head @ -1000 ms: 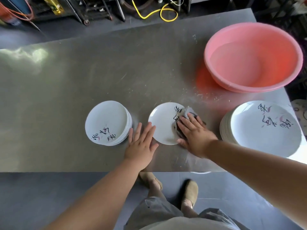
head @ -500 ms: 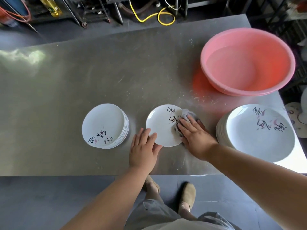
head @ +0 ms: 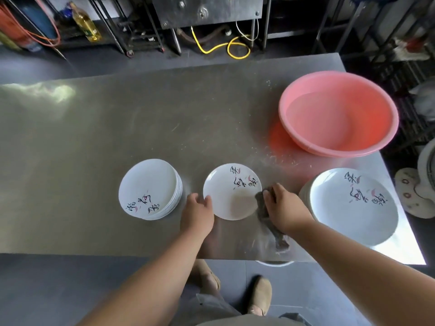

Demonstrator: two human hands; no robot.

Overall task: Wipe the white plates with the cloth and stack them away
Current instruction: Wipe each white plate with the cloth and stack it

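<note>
Plate (head: 231, 191) sits alone, face up, on the near middle of the steel desk (head: 94, 137). The left hand (head: 196, 212) is at its left rim, fingers curled and thumb on the edge, pinching it to hold it steady. The right hand (head: 282, 208) has the dark cloth (head: 261, 203) bunched under bent fingers at the plate's right rim, a loose tail trailing back toward the desk's near edge.

There's a dull patch in the well of the plate; wet or shadow, I can't tell. By my read this is the wiping step. The thing to do is keep that left pinch firm so the plate doesn't skate on the steel. Gather the cloth's tail, sweep right across the well and over that patch, then run round the rim.

The left stack (head: 149, 189) stands just beside the left hand and the right stack (head: 353, 205) just beyond the right. The left one looks closer in size, so I'd guess that's where it goes. The pink basin (head: 339, 114) sits well back on the right.
</note>
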